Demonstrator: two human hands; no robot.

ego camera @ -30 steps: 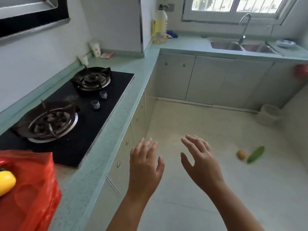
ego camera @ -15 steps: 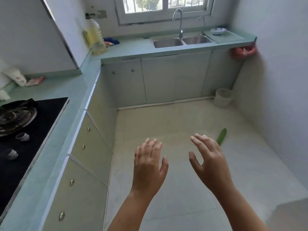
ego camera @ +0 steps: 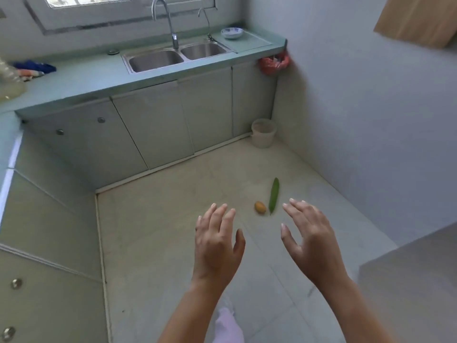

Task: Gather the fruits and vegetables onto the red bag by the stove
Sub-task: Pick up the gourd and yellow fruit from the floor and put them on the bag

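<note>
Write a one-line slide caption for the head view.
Both empty hands, left and right, held out over a long green cucumber and small orange-brown fruit on the pale kitchen floor.

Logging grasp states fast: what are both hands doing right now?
Left hand: open, holding nothing.
Right hand: open, holding nothing.

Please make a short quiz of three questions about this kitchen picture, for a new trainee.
1. True or false: the left hand is holding the cucumber.
2. What lies beside the cucumber on the floor? A) a small brownish-orange fruit B) a bowl C) a cloth
3. Fill in: the pale bucket stands in the corner by the ____.

Key: 1 false; both hands are empty, the right hand too. 2 A, the fruit. 3 wall.
</note>
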